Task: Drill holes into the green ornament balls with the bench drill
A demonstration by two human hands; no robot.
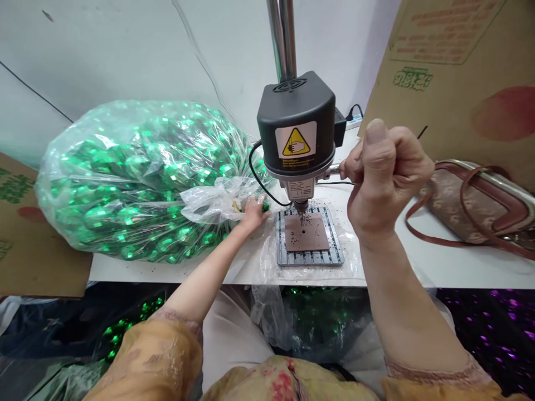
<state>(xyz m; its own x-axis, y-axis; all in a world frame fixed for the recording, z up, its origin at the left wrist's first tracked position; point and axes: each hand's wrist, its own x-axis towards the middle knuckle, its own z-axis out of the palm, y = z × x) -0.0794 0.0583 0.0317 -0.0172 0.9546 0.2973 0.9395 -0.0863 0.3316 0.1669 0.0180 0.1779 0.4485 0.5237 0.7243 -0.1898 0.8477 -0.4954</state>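
Note:
A small bench drill (297, 131) with a black motor housing stands on a steel column at the middle of the white table (438, 262). Its bit points down at a brown pad on a grey slotted base plate (309, 236) strewn with dark chips. My right hand (384, 172) is closed in a fist round the drill's feed lever at the machine's right side. My left hand (253, 214) reaches into the mouth of a big clear plastic bag (137, 178) packed with shiny green pieces; its fingers are partly hidden by the plastic.
A brown patterned handbag (480, 206) with straps lies at the right on the table. Cardboard sheets lean at the right (460, 72) and left (25, 234). A black cable runs behind the drill. Under the table are bags with green and purple shiny pieces.

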